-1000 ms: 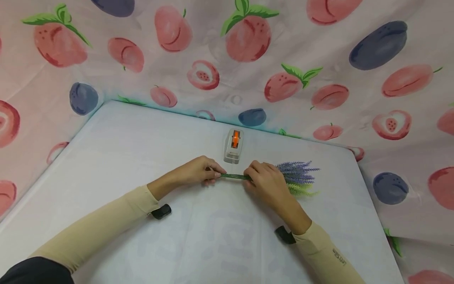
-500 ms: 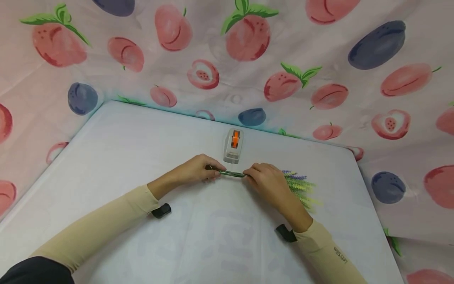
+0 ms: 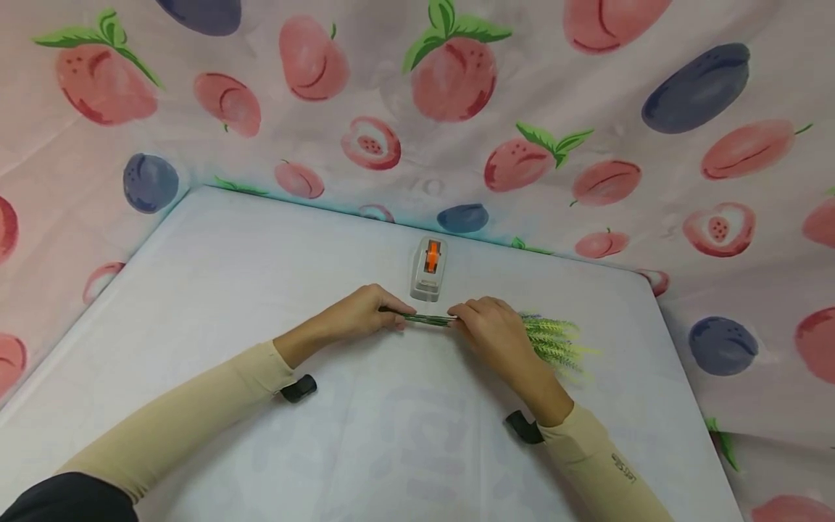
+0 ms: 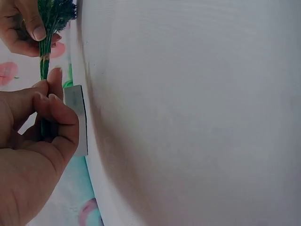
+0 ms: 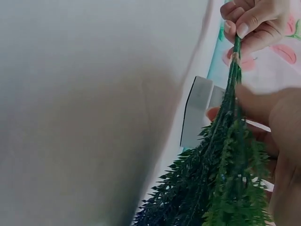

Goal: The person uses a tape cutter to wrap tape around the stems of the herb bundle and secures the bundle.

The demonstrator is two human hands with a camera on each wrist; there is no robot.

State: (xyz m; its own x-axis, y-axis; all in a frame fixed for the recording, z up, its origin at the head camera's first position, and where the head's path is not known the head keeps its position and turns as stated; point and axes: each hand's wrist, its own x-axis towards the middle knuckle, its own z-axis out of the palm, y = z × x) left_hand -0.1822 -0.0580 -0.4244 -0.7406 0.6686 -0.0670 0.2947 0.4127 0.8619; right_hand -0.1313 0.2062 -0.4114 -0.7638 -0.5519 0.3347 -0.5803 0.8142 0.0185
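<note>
A bunch of artificial lavender [image 3: 554,339] lies sideways between the two hands, its yellow-green and purple flower heads pointing right. My left hand [image 3: 365,312] pinches the green stem ends, with the tips hidden inside its fingers in the left wrist view. Closer to the flowers, my right hand [image 3: 497,337] grips the stems between thumb and fingers. A short run of stems [image 3: 430,320] shows between the hands. Round it sits a thin tan band [image 5: 234,58], seen in the right wrist view. Just beyond the stems stands a clear tape dispenser [image 3: 428,279] with an orange wheel, touched by neither hand.
A white-covered table [image 3: 274,239] lies under both hands. Behind it and at its sides hangs a pink fruit-print cloth [image 3: 404,87]. Each forearm wears a beige sleeve with a black wrist device [image 3: 298,389].
The lavender bunch has turned about its stems: the purple heads that faced up a second ago now mostly give way to yellow-green ones. Both hands keep nearly the same place.
</note>
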